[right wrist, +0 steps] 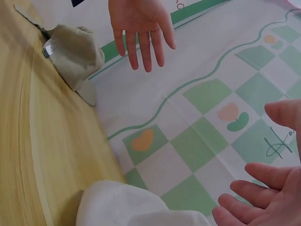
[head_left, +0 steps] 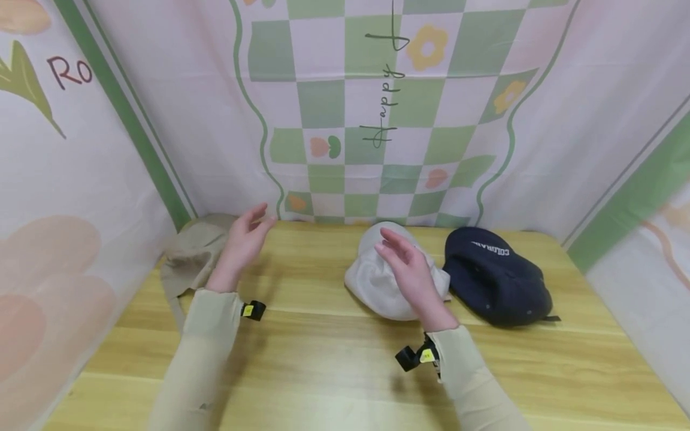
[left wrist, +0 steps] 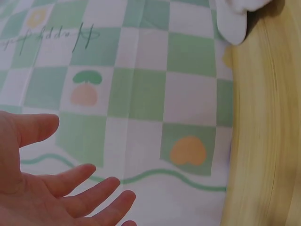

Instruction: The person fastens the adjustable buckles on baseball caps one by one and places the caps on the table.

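Note:
My left hand (head_left: 247, 239) is raised beside a khaki cap (head_left: 196, 254) at the table's left, its fingers relaxed and holding nothing. In the right wrist view that left hand (right wrist: 141, 30) shows its palm with fingers spread. My right hand (head_left: 412, 272) is held over a white cap (head_left: 372, 278) near the middle and covers part of it. Its fingers (right wrist: 256, 202) are loosely extended, with nothing between them and the thumb. Right of the white cap lies a navy cap (head_left: 493, 281) with white lettering on it.
The caps lie on a wooden table (head_left: 312, 365) along its back half. A printed cloth (head_left: 366, 102) with green checks and flowers hangs behind the table. More cloth hangs at the left and right sides. Each wrist carries a small black camera mount (head_left: 409, 357).

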Demonstrator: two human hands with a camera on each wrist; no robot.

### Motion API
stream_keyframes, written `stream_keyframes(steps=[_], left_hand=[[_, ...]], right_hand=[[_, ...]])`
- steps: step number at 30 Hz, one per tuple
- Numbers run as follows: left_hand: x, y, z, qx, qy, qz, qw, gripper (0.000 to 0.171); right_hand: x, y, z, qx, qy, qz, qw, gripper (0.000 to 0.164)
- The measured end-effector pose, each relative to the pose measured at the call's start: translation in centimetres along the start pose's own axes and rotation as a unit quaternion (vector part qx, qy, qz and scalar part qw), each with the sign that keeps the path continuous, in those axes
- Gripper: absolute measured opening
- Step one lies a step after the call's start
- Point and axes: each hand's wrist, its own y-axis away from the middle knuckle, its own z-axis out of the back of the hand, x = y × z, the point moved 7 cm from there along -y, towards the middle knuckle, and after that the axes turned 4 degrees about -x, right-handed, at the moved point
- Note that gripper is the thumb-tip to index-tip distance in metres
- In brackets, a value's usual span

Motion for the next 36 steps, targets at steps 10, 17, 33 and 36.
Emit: stream_keyframes(steps=[10,17,33,36], left_hand=[[1.6,0.1,3.0,-0.003,-0.016,0.033,0.9993,0.072],[3.1,-0.2,5.2,-0.018,-0.049,0.045,0.9976,0.072],[4.1,-1.7,9.4,-0.027,-0.116,0.055,0.9913,0.071],[4.3,-2.1,10.2,-0.027,-0.124,0.061,0.99,0.071]], right_hand=[[0.3,-0.1,-1.8,0.022,0.005,-0.002,1.0,0.054],[0.0,0.0,-3.4,0.04,0.01,-0.016,0.999,0.054],[-0.7,-1.6,-5.5,0.074,0.021,-0.037,0.996,0.058],[-0.8,-2.0,-5.9,0.084,0.027,-0.039,0.995,0.057]])
